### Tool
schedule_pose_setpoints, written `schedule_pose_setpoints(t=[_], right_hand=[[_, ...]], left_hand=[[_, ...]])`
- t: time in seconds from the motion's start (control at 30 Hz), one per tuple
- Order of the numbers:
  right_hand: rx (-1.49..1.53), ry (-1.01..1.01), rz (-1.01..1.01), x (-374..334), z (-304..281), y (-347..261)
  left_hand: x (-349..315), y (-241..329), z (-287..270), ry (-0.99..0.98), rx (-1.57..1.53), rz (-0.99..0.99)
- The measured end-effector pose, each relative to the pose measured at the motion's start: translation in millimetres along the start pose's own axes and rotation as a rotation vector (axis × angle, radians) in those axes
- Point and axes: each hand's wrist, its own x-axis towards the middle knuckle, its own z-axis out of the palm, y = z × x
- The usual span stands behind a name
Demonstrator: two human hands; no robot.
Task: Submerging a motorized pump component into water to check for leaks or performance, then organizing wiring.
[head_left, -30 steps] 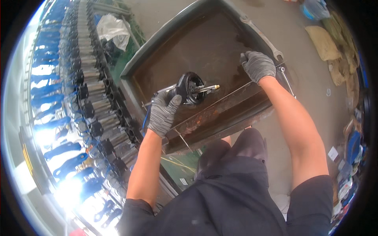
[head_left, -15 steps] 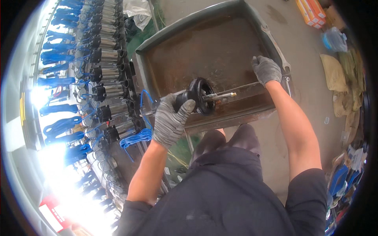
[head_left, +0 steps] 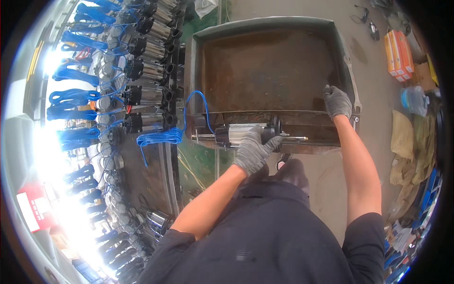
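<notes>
Since the earlier picture, we see that the motor (head_left: 246,134) has turned from pointing at an angle to lying level along the near wall of the rusty metal tray (head_left: 269,66), and the right hand (head_left: 337,101) has stayed on the right side of that tray.

Now the motor is a silver cylinder with a black end part and a thin steel shaft (head_left: 295,138) that sticks out to the right. The left hand (head_left: 252,151), in a grey knit glove, is closed around the middle of the motor body and carries it just at the front edge of the tray. A blue cable (head_left: 163,136) goes from the left end of the motor up in an arc and then hangs in a coiled bundle to the left. The right hand, also in a grey glove, is curled over the right rim of the tray and grips it.

To the left of the tray we see a table (head_left: 142,175) with rows of similar motors (head_left: 146,97), each with its own blue cable bundle. On the concrete floor (head_left: 373,90) to the right lie an orange box (head_left: 396,53) and some sacks (head_left: 404,151).
</notes>
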Motion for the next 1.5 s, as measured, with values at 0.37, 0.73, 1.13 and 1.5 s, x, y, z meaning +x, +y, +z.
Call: schedule_pose_setpoints(t=[0.37,0.73,1.13,1.5], right_hand=[[0.056,0.071,-0.013,-1,0,2],[0.623,0.123,-0.211,-12,24,13],[-0.152,-0.251,-0.387,-167,2,-160],[-0.118,-0.038,-0.398,-179,34,-165]], left_hand=[[0,-1,4,0.017,0.009,-0.017],[-2,-151,-170,0.550,0.509,0.114],[31,-206,-200,-0.027,0.062,-0.133],[30,-254,-204,0.070,-0.011,-0.091]])
